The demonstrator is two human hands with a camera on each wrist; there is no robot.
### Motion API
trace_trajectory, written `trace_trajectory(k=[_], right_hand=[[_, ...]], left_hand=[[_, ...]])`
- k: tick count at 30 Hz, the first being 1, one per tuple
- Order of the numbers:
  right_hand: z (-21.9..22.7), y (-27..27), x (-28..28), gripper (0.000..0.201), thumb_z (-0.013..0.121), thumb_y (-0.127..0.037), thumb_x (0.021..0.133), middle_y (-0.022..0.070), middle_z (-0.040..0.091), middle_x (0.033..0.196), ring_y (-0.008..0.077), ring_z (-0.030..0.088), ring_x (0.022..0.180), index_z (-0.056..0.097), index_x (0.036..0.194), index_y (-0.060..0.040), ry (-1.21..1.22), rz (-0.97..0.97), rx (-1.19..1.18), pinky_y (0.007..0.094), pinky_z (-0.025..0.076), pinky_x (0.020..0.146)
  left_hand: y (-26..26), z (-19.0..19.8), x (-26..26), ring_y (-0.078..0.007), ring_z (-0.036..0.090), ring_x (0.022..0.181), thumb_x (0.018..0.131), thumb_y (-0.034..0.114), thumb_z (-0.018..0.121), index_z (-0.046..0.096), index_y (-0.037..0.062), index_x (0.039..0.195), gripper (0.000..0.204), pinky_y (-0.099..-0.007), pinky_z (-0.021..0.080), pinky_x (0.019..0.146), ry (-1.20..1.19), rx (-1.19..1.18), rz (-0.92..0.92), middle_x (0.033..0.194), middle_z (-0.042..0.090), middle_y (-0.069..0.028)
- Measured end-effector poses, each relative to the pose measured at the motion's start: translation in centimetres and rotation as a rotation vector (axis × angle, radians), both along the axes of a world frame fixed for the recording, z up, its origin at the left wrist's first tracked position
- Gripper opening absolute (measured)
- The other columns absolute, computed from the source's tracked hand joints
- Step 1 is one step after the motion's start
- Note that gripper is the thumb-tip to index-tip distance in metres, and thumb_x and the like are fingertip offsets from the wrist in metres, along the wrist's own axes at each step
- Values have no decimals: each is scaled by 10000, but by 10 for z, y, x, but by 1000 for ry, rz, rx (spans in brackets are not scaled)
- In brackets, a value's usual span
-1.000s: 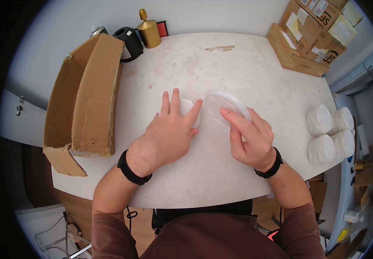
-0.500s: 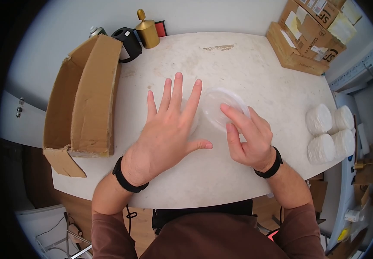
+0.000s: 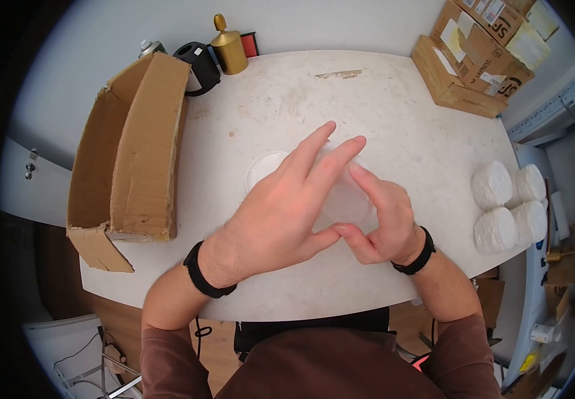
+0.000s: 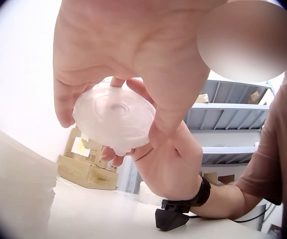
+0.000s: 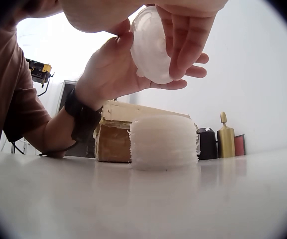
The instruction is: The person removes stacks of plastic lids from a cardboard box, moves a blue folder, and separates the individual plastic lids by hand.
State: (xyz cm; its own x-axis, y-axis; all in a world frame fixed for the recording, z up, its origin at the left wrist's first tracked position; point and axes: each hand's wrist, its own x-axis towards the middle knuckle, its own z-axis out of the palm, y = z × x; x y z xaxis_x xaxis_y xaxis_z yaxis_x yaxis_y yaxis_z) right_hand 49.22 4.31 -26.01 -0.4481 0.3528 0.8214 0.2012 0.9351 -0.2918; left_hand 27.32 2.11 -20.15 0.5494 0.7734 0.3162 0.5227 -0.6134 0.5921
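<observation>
A round, translucent plastic lid (image 3: 347,198) is held up between the two hands above the table. My left hand (image 3: 271,216) reaches across it, thumb and fingers at opposite sides of its rim in the left wrist view, where the lid (image 4: 114,117) shows a ringed face. From the other side my right hand (image 3: 390,219) grips the rim with thumb and fingers, the two thumbs meeting at its near edge. A stack of similar lids (image 5: 163,143) stands on the table below, partly hidden by my left hand in the head view.
Several white stacks (image 3: 494,185) stand at the table's right edge. An opened cardboard box (image 3: 144,146) occupies the left side. At the back left are a black container (image 3: 197,68) and a gold canister (image 3: 230,53); taped cartons (image 3: 477,60) fill the back right corner.
My left hand has lifted off the stack with fingers spread and moved right to the lid in my right hand. The lid has turned, and the stack has come partly into view.
</observation>
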Motion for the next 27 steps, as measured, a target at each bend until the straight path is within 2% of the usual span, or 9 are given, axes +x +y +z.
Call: trace_trajectory(k=[1, 2, 3, 4, 6, 10, 15, 22, 27], right_hand=[[0, 0, -1, 767, 841, -97, 841, 276, 727, 1234, 368, 752, 875, 517, 1504, 111, 38, -18, 37, 403, 607, 734], [-1, 0, 0, 767, 841, -97, 841, 276, 727, 1234, 368, 752, 875, 517, 1504, 111, 38, -18, 37, 403, 607, 734], [-4, 0, 1, 764, 845, -112, 854, 291, 703, 1311, 386, 761, 948, 514, 1503, 118, 21, -11, 18, 409, 621, 782], [-5, 0, 2, 763, 849, -127, 867, 307, 679, 1387, 404, 770, 1020, 510, 1502, 126, 3, -5, -1, 414, 634, 831], [-1, -2, 2, 769, 852, -133, 867, 305, 686, 1370, 406, 771, 1023, 508, 1505, 125, -18, -11, -7, 418, 635, 830], [0, -1, 1, 782, 860, -156, 875, 304, 696, 1346, 409, 771, 1029, 502, 1513, 120, -31, -21, 0, 423, 637, 831], [2, 2, -2, 768, 848, -179, 900, 306, 705, 1313, 405, 772, 1007, 498, 1517, 116, -35, -2, -11, 411, 637, 809], [4, 1, -2, 762, 833, -203, 924, 304, 712, 1281, 406, 771, 998, 486, 1524, 114, -41, -34, -1, 412, 635, 799], [2, 1, -1, 754, 830, -206, 928, 309, 702, 1322, 417, 768, 1045, 489, 1519, 113, -47, -45, 15, 423, 640, 834]], left_hand=[[1, 1, -2, -477, 454, 1518, 759, 68, 925, 355, 75, 1668, 1073, -484, 504, 1169, 0, 0, 0, 1686, 370, -274], [3, 3, -5, -475, 397, 1559, 775, 62, 916, 345, 75, 1674, 1065, -495, 471, 1204, 3, -26, -27, 1701, 358, -269], [3, 4, -6, -474, 340, 1601, 791, 55, 907, 336, 74, 1680, 1057, -506, 437, 1239, 6, -52, -54, 1716, 345, -263], [3, 6, -8, -474, 340, 1601, 791, 55, 907, 336, 74, 1680, 1057, -506, 437, 1239, 6, -52, -54, 1716, 345, -263], [2, 9, -9, -458, 243, 1648, 815, 43, 892, 315, 66, 1692, 1050, -511, 366, 1290, -27, -132, -48, 1732, 348, -240], [6, 8, -12, -450, 262, 1644, 825, 37, 887, 307, 57, 1698, 1049, -503, 356, 1294, -60, -126, -103, 1733, 348, -235], [6, 10, -14, -429, 353, 1600, 833, 34, 878, 297, 49, 1707, 1050, -496, 352, 1297, -83, -174, -118, 1699, 380, -243], [8, 10, -14, -427, 383, 1581, 833, 35, 872, 315, 50, 1701, 1031, -488, 368, 1292, -59, -152, -113, 1681, 405, -234], [9, 10, -17, -414, 370, 1604, 798, 67, 909, 344, 56, 1692, 1058, -484, 368, 1298, -59, -149, -92, 1717, 414, -186]])
